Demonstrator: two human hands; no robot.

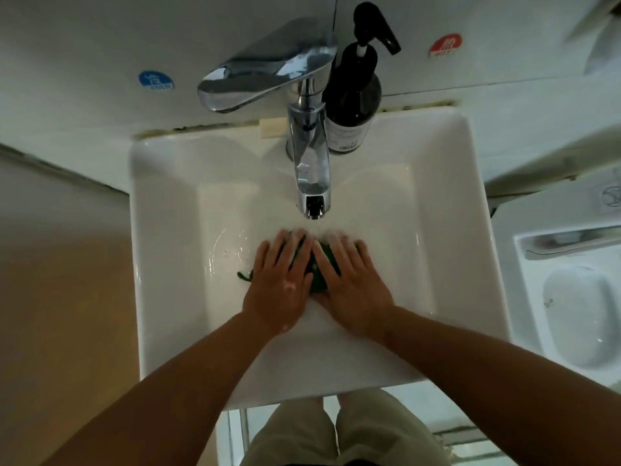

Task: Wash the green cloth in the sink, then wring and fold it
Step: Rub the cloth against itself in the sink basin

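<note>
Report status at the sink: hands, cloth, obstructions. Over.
Left hand and right hand flat, both pressing green cloth onto sink floor. Cloth bunched, mostly covered. Faucet spout just beyond the hands; nothing blocking.

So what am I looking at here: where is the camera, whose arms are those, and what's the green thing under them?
There is no machine here. A person wears one wide-angle camera on the head, so you are looking down along their own arms. The left hand and the right hand lie side by side with the fingers fairly straight, pressing a green cloth against the bottom of a white sink. Only strips of the cloth show between and beside the hands. Just above the fingertips is the spout of a chrome tap. Water seems to run from it, though that spot is blurred. Beside the tap stands a dark pump bottle. On the wall are a blue cold sticker and a red hot sticker.
</note>
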